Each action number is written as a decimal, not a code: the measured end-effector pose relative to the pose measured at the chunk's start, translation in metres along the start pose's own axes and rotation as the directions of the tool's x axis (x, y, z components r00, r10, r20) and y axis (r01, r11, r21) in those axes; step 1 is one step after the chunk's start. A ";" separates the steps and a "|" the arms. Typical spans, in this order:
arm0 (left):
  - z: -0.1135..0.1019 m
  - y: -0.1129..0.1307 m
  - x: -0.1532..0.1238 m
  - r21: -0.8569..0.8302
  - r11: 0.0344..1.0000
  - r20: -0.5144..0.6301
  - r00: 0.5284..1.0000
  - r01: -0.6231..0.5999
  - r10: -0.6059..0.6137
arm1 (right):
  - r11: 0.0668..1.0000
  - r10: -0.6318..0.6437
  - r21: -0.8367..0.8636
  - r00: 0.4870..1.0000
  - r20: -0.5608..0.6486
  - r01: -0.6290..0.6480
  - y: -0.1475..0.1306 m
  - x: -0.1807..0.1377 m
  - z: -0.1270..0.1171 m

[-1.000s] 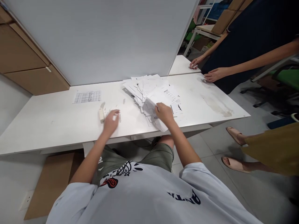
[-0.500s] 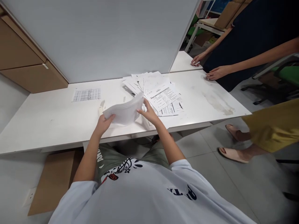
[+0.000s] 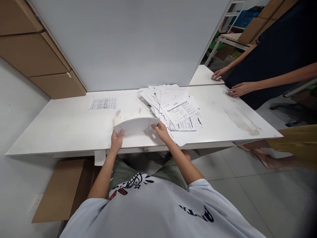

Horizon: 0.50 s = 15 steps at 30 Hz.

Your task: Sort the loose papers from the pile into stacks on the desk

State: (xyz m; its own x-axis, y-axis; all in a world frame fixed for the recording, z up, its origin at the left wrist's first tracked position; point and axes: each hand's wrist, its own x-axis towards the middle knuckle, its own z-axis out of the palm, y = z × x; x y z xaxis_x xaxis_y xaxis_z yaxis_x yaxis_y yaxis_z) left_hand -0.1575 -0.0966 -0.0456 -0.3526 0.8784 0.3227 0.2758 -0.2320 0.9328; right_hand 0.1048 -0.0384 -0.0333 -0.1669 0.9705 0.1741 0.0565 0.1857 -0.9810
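Your left hand (image 3: 116, 142) has its fingers closed on the near left corner of a white paper sheet (image 3: 136, 126), the thumb lying on the side toward you. Your right hand (image 3: 160, 131) pinches the sheet's right end, fingers and thumb together on that edge. Between them the sheet bows upward, tilted up over the front part of the tabletop (image 3: 61, 125); whether its lower edge touches the surface you cannot tell from here. Your left forearm (image 3: 105, 172) runs forward, leaning slightly right, with the hand upright; your right forearm (image 3: 184, 162) angles in leftward across the front edge. Just beyond your right hand lies a fanned pile of printed papers (image 3: 180, 109). A small off-white block (image 3: 116, 121) sits by the sheet's left end, partly hidden, and a printed grid sheet (image 3: 103, 103) lies flat farther back.
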 end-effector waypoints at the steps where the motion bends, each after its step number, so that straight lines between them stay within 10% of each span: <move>1: -0.002 0.002 -0.001 0.009 1.000 0.006 1.000 0.010 -0.010 | 1.000 0.005 -0.021 1.000 -0.009 -0.006 -0.004 -0.003 -0.002; 9: -0.051 0.019 -0.048 0.109 0.978 -0.041 0.984 0.176 -0.172 | 0.978 0.202 -0.078 0.973 0.108 -0.194 -0.032 -0.060 0.004; 15: -0.086 0.011 -0.047 0.436 0.833 -0.134 0.939 0.342 -0.315 | 0.903 0.428 -0.054 0.878 0.215 -0.427 -0.021 -0.041 0.039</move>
State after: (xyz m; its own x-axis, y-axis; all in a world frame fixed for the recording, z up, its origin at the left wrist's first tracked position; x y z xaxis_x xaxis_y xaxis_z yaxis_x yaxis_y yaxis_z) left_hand -0.2152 -0.1763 -0.0365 -0.5378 0.8425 0.0304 0.4988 0.2889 0.8172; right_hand 0.0725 -0.0882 -0.0233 -0.3336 0.8984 -0.2856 0.1750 -0.2387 -0.9552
